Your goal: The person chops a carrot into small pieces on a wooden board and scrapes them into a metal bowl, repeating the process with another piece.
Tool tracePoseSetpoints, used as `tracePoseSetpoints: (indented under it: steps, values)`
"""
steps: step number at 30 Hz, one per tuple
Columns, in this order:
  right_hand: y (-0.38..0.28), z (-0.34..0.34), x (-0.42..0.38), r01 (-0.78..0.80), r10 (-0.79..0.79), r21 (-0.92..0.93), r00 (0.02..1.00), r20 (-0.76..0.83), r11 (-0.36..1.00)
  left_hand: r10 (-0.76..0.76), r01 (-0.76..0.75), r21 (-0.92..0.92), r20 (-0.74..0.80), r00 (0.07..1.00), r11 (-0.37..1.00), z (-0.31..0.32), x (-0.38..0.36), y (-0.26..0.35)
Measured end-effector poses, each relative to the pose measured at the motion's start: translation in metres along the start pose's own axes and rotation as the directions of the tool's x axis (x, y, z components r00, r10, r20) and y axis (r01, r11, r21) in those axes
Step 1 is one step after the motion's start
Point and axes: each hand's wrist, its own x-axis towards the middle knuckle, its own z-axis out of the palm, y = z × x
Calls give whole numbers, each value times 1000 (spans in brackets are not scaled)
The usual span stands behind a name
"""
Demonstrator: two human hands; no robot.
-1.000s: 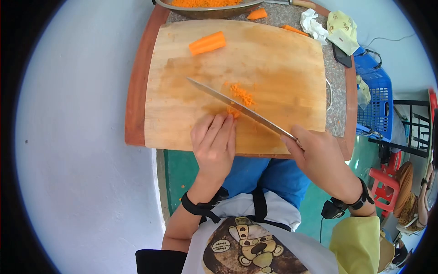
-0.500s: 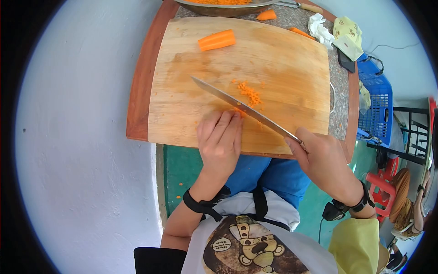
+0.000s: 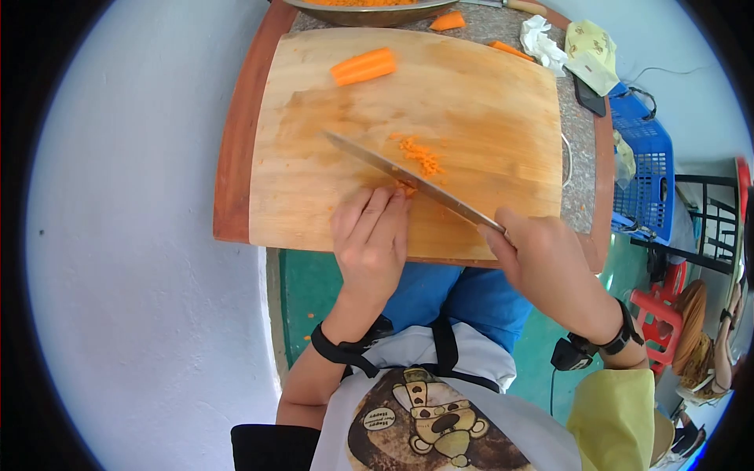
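My right hand [image 3: 540, 253] is closed around the handle of a kitchen knife [image 3: 428, 187], whose blade slants up and left over the wooden cutting board [image 3: 487, 102]. With bent fingers pressed together, my left hand [image 3: 369, 235] holds down a small carrot piece [image 3: 406, 188] beside the blade. Most of that piece is hidden by the fingers and knife. Just beyond the blade lies a little heap of finely cut carrot [image 3: 422, 157]. A thicker carrot chunk [image 3: 364, 66] rests near the board's far left.
Past the board stands a metal bowl [image 3: 369, 14] of chopped carrot, with a carrot tip [image 3: 448, 21] beside it. Crumpled tissue [image 3: 542, 43], a tissue packet [image 3: 591, 55] and a phone [image 3: 589, 96] lie at the far right. A blue basket [image 3: 646, 165] and another person [image 3: 707, 345] are further right.
The whole view has shifted slightly, so the board sits a little further left. The knife remains at the carrot piece, with the left hand still holding it.
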Motion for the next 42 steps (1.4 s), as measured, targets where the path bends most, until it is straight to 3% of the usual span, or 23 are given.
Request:
tracePoseSetpoints:
  steps: [4, 11, 26, 35, 42]
  values:
    - [6, -4, -5, -57, 59, 70, 998, -26, 996, -14, 14, -20, -44, 999, 1000, 1, 2, 0]
    - [0, -4, -14, -14, 18, 91, 999, -41, 996, -4, 3, -30, -49, 999, 1000, 1, -3, -2]
    - [1, 2, -10, 26, -26, 51, 1000, -5, 998, -20, 19, -26, -51, 998, 999, 1, -3, -1]
    - [-4, 7, -6, 30, -30, -90, 1000, -4, 995, 20, -21, -31, -17, 1000, 999, 0, -2, -3]
    - [3, 7, -10, 18, -18, 22, 1000, -9, 1000, 8, -8, -9, 7, 1000, 1000, -3, -9, 0]
